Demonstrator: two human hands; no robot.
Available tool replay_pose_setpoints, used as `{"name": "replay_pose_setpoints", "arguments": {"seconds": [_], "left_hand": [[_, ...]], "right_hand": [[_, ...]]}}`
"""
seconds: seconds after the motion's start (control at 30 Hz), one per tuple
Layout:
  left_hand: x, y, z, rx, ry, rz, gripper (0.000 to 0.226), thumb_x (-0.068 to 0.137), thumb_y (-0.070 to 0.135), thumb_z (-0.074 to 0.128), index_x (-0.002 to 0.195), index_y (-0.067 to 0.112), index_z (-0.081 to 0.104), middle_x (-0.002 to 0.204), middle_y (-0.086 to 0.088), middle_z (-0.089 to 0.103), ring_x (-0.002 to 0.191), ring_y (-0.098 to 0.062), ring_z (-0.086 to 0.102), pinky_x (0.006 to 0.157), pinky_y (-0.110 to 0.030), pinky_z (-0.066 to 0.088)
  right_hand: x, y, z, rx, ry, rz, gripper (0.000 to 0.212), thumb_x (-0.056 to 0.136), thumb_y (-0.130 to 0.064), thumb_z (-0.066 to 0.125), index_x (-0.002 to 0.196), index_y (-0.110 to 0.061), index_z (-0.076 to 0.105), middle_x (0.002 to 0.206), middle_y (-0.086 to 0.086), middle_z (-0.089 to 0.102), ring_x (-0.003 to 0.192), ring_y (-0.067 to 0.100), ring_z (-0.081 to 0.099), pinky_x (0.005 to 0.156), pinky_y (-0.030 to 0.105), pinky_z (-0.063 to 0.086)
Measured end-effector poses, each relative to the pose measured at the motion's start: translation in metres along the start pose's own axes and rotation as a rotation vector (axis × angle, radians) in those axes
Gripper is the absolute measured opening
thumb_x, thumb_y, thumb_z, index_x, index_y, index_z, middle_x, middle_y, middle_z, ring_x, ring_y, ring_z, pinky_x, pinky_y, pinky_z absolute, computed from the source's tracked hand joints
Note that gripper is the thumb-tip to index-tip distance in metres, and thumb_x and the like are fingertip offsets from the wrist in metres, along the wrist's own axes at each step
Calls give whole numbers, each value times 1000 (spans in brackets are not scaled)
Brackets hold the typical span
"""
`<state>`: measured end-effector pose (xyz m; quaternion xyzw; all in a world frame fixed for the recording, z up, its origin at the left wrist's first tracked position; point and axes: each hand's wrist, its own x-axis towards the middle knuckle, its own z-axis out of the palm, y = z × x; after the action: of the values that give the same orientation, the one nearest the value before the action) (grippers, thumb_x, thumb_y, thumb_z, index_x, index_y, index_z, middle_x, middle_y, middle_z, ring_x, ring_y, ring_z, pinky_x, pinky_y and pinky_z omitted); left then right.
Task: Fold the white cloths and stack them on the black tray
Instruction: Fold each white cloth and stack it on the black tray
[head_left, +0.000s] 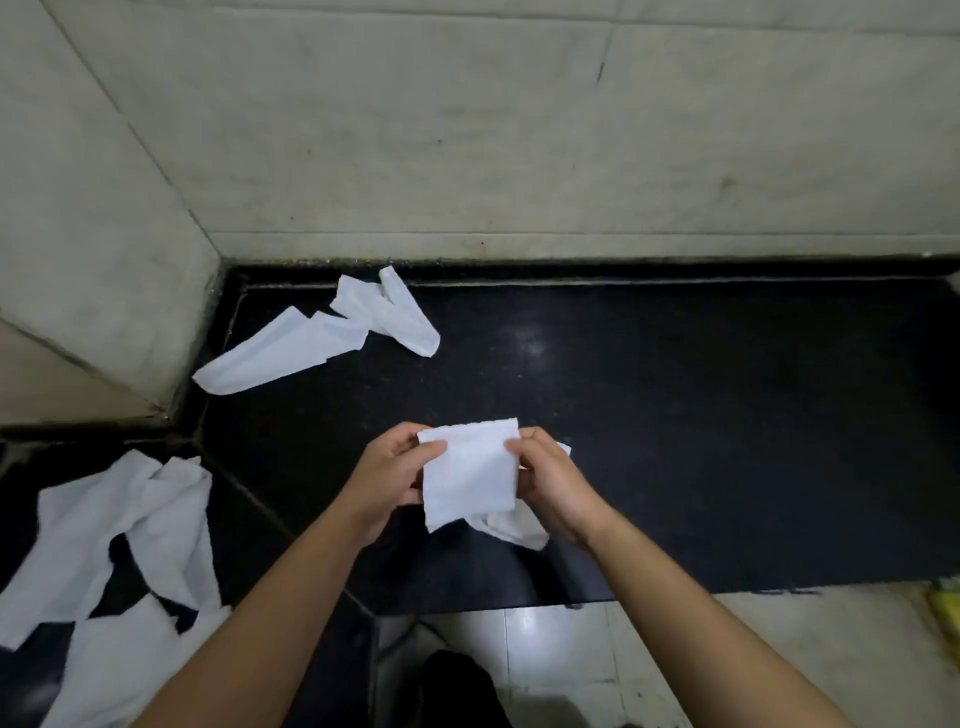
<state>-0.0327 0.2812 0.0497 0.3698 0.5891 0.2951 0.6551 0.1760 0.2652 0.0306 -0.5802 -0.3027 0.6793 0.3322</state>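
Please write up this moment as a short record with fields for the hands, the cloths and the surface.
left hand: grips left edge of the held white cloth
right hand: grips its right edge
held white cloth: partly folded, lifted above the black counter
far cloths: unfolded, near the wall corner
left cloths: loose pile, unfolded
black tray: cannot tell apart

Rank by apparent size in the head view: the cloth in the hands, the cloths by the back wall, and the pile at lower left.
1. Pile at lower left, largest, though it lies nearest the camera.
2. Cloths by the back wall.
3. Cloth in the hands, smallest; it is partly folded.
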Motion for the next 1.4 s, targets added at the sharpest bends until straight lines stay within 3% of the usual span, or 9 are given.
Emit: {"name": "replay_pose_setpoints", "arguments": {"seconds": [0.13, 0.27, 0.4, 0.47, 0.67, 0.83, 1.0, 1.27, 1.4], "left_hand": [[-22, 15, 63, 61, -100, 1, 24, 90, 14, 66, 113, 16, 63, 109, -11, 71, 101, -30, 70, 73, -40, 58], [-52, 8, 146, 130, -99, 41, 31, 87, 5, 65, 115, 17, 63, 107, -10, 70, 90, -23, 70, 80, -41, 58], [-83, -8, 245, 74, -173, 13, 26, 95, 21, 61, 120, 13, 65, 110, -10, 73, 99, -30, 71, 92, -49, 53], [-96, -12, 303, 115, -222, 17, 28, 98, 25, 58, 119, 10, 67, 112, -12, 73, 103, -33, 70, 95, -51, 53], [-128, -10, 455, 190, -266, 100, 20, 100, 24, 57, 109, 9, 66, 97, -11, 74, 74, -22, 71, 69, -37, 59], [-131, -6, 546, 204, -319, 117, 16, 99, 21, 59, 109, 11, 65, 87, -7, 69, 60, -16, 63, 53, -30, 54], [-97, 0, 623, 249, -478, 96, 36, 87, 2, 67, 119, 17, 60, 99, -6, 73, 82, -20, 69, 71, -39, 55], [-30, 41, 801, 282, -688, 219, 50, 84, -10, 65, 126, 17, 57, 106, -11, 71, 84, -19, 67, 58, -27, 51], [-12, 80, 880, 305, -738, 332, 48, 84, -8, 67, 121, 21, 60, 109, -10, 70, 88, -24, 68, 70, -36, 53]], "right_hand": [[-47, -7, -61, -4, 6, -39, 20, 96, -24, 56, 113, -14, 57, 100, 5, 69, 84, 19, 67, 72, 34, 52], [-102, 4, -143, -3, -44, -61, 31, 92, -16, 60, 122, -20, 59, 109, 7, 74, 90, 22, 67, 84, 40, 54], [-167, 28, -234, -28, -34, -63, 22, 96, -19, 58, 115, -15, 69, 101, 5, 73, 90, 20, 64, 97, 44, 52], [-202, 38, -282, 2, 14, -100, 20, 99, -22, 57, 111, -13, 69, 98, 7, 71, 89, 20, 63, 89, 39, 55], [-290, 53, -402, 72, 208, -182, 22, 103, -23, 52, 119, -12, 64, 76, -7, 67, 63, 3, 61, 62, 22, 53], [-318, 52, -482, 157, 277, -218, 22, 103, -25, 53, 122, -16, 62, 104, 0, 74, 89, 12, 71, 93, 44, 57], [-322, 45, -563, 194, 336, -197, 26, 101, -20, 56, 126, -26, 58, 117, 4, 72, 104, 21, 71, 97, 49, 54], [-343, 0, -731, 176, 453, -187, 61, 85, 9, 66, 133, -26, 52, 113, 11, 69, 106, 25, 70, 89, 46, 58], [-358, -42, -804, 179, 510, -246, 59, 86, 10, 66, 134, -22, 51, 118, 15, 64, 104, 24, 70, 82, 40, 58]]}}
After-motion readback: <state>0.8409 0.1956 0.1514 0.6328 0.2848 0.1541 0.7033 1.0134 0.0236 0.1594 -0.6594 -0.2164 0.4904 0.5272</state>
